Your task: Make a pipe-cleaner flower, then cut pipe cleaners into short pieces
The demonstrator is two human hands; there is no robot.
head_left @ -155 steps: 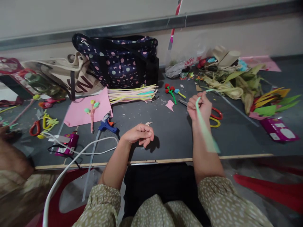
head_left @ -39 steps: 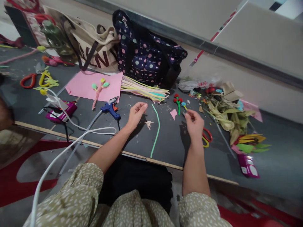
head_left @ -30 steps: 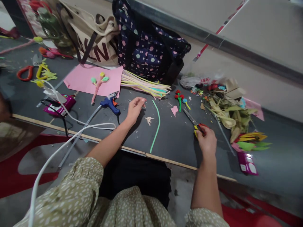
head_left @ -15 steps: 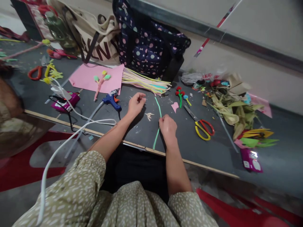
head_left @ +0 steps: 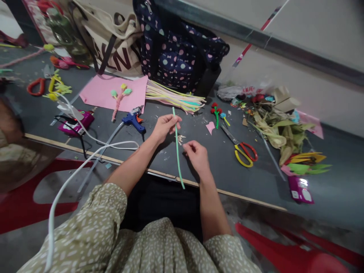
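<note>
Between the thumb and fingers of my left hand (head_left: 165, 127) is a light green pipe cleaner (head_left: 178, 163), gripped near its upper end. Its lower end hangs down past the table's front edge. My right hand (head_left: 197, 155) is just right of the strip, apart from it, with fingers loosely curled and nothing visible in them. Behind the strip, a small pile of pale slivers (head_left: 180, 140) lies on the dark table. A bundle of pastel pipe cleaners (head_left: 176, 96) rests farther back, beside a pink sheet (head_left: 93, 91) bearing a pipe-cleaner flower branch (head_left: 118, 100).
A blue glue gun (head_left: 133, 120) lies left of my hands, with a white cable (head_left: 85, 159) crossing the edge. Scissors (head_left: 240, 149), a red pipe-cleaner flower (head_left: 216, 112) and dried husks (head_left: 278, 132) are at right. Bags (head_left: 179, 53) stand behind. Another person's arm (head_left: 10, 121) shows at left.
The green pipe cleaner has moved left and been lifted, passing from my right hand to my left. My right hand has let go of it, and my left fingers have closed on it.
</note>
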